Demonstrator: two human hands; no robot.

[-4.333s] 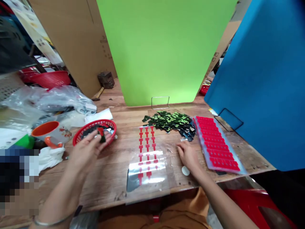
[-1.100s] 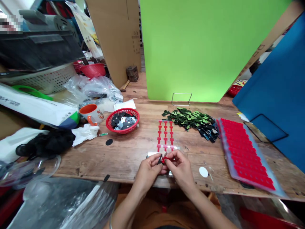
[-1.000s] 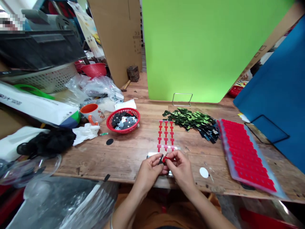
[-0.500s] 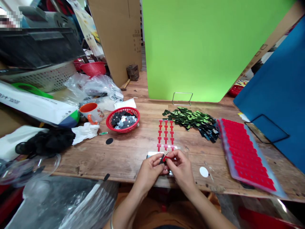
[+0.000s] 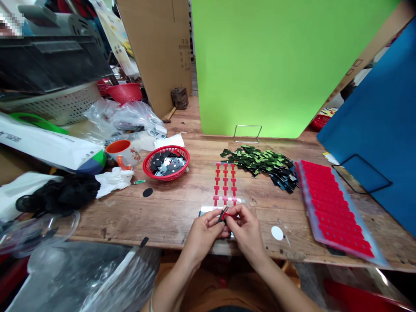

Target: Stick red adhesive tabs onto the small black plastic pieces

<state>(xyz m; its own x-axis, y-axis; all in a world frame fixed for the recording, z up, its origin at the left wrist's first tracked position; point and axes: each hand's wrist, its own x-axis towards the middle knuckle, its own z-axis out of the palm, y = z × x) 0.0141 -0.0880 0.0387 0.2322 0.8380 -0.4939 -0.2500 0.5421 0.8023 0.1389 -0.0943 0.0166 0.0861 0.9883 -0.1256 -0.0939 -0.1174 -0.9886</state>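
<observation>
Close together at the table's front edge, both my hands are closed at the fingertips. My left hand (image 5: 205,229) pinches a small flat black piece (image 5: 221,216). Against it, my right hand (image 5: 246,227) grips a small red piece (image 5: 226,214); the fingers cover most of both. Just beyond my hands lies a clear sheet with rows of red T-shaped stickers (image 5: 225,179). A whitish flat item (image 5: 208,209) shows partly under my hands.
A heap of green and black pieces (image 5: 260,160) lies behind the stickers. At right rests a stack of red sticker sheets (image 5: 334,208). Leftward stand a red basket (image 5: 146,162) of black and grey pieces and an orange-lined mug (image 5: 132,156). A green board (image 5: 260,65) rises behind.
The fingers of my right hand have shifted slightly at the red piece, which now sits closer against the black piece. The view has moved a little.
</observation>
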